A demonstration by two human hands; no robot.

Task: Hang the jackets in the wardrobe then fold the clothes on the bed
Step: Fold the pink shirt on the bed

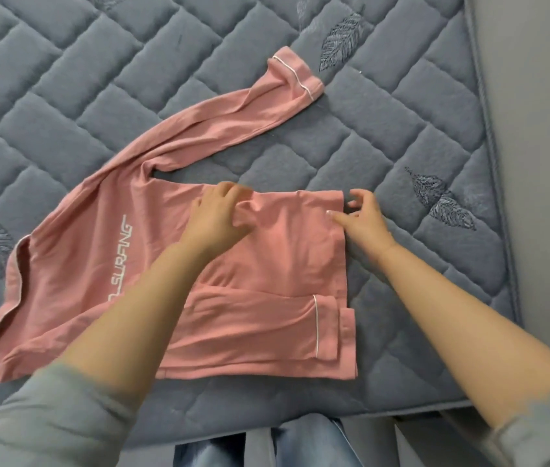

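Grey quilted bed (401, 96): the pink top (283, 264) lies centre frame, one sleeve folded in (the other outstretched toward upper right). Left hand (216, 217) pinches fabric; right hand (364, 219) is released, fingers spread at the right edge. Folding looks partly done.

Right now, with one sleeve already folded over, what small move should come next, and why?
Probably bring the far sleeve in across the pink shirt: it lies stretched out over the mattress, while the near sleeve is folded onto the body.
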